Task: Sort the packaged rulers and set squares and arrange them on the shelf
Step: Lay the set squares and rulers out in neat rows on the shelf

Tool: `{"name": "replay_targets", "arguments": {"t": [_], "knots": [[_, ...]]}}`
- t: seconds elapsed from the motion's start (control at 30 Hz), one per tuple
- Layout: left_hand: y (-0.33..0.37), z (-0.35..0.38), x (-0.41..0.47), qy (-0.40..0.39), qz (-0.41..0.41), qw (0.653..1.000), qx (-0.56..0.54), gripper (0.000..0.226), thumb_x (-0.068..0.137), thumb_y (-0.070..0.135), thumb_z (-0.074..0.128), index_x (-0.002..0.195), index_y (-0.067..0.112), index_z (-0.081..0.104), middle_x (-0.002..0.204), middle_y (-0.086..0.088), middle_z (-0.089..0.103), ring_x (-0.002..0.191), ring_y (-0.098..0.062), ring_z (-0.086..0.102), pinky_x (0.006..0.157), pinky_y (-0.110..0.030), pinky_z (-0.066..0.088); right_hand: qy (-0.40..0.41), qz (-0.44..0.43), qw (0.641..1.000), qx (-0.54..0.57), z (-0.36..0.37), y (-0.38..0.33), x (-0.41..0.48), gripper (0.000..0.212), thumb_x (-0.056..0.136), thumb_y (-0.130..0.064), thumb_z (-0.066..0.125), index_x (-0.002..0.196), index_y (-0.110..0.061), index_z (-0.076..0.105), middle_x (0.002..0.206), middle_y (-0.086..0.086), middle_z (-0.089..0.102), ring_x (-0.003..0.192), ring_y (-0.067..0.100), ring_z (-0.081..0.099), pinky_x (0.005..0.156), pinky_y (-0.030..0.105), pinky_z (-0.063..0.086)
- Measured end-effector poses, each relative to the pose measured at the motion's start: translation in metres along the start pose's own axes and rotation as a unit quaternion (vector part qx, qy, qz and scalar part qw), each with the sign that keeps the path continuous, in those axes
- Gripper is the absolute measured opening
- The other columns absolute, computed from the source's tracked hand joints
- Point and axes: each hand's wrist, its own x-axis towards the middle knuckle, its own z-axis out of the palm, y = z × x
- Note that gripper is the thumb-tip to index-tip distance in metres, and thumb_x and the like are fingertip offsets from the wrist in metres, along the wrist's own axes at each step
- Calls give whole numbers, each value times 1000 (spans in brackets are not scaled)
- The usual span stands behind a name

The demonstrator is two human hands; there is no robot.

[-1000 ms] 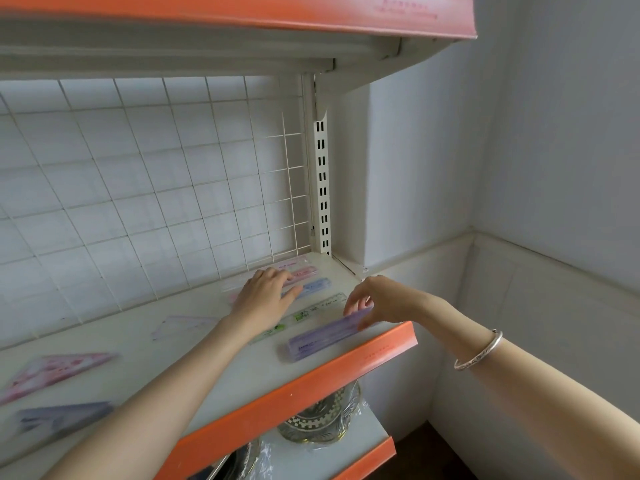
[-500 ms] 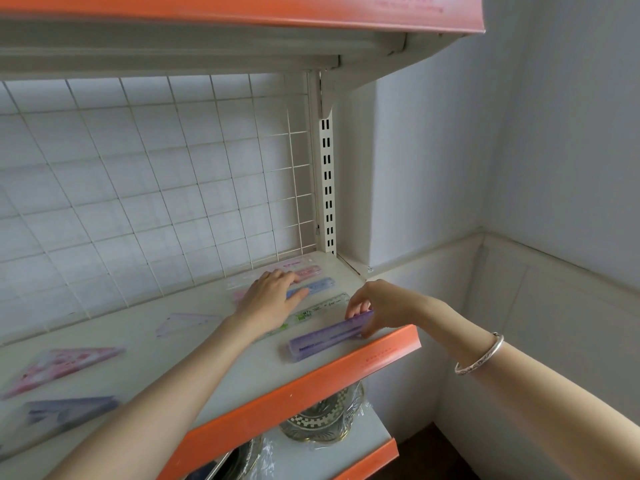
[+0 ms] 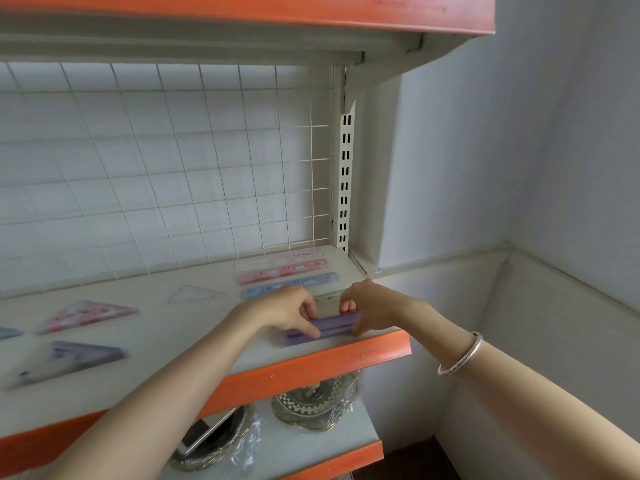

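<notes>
A purple packaged ruler (image 3: 332, 327) lies near the front right edge of the white shelf (image 3: 173, 362). My left hand (image 3: 284, 311) pinches its left part and my right hand (image 3: 369, 308) pinches its right end. Behind them lie a green-printed clear ruler (image 3: 327, 296), a blue ruler (image 3: 311, 281), a pink ruler (image 3: 284, 271) and a pale pink ruler (image 3: 280, 259) in a row toward the wire grid. To the left lie a clear set square (image 3: 194, 294), a pink set square (image 3: 86, 315) and a purple set square (image 3: 74, 358).
The shelf has an orange front lip (image 3: 311, 367). Another orange-edged shelf (image 3: 242, 15) hangs overhead. A slotted upright (image 3: 344, 178) and a wall close the right side. Wrapped metal dishes (image 3: 313, 405) sit on the shelf below.
My left hand left the rulers at the back and came forward onto the purple ruler. The purple ruler has turned closer to parallel with the shelf edge. The camera moved closer.
</notes>
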Motion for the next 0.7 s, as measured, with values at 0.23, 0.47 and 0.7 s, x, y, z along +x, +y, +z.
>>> {"name": "replay_targets", "arguments": {"t": [0.23, 0.47, 0.7], "knots": [[14, -2, 0, -57, -79, 995, 20, 57, 81, 35, 73, 130, 13, 52, 129, 0, 55, 115, -20, 53, 93, -27, 42, -19, -19, 999, -19, 2, 2, 4, 51, 75, -20, 73, 122, -9, 58, 120, 6, 58, 105, 21, 53, 79, 23, 39], [22, -2, -9, -61, -115, 991, 2, 57, 85, 37, 69, 132, 12, 50, 133, -1, 49, 120, -21, 48, 91, -26, 39, -52, -25, 998, -13, -1, 1, 5, 51, 71, -20, 76, 116, -2, 59, 116, 11, 60, 104, 26, 57, 88, 35, 48], [11, 7, -14, -4, -90, 996, -24, 52, 83, 27, 73, 126, 11, 48, 127, -4, 52, 112, -20, 51, 92, -29, 42, -19, -61, 998, 19, 6, -2, 5, 39, 76, -10, 70, 110, -12, 51, 116, 7, 56, 93, 18, 46, 77, 26, 39]]}}
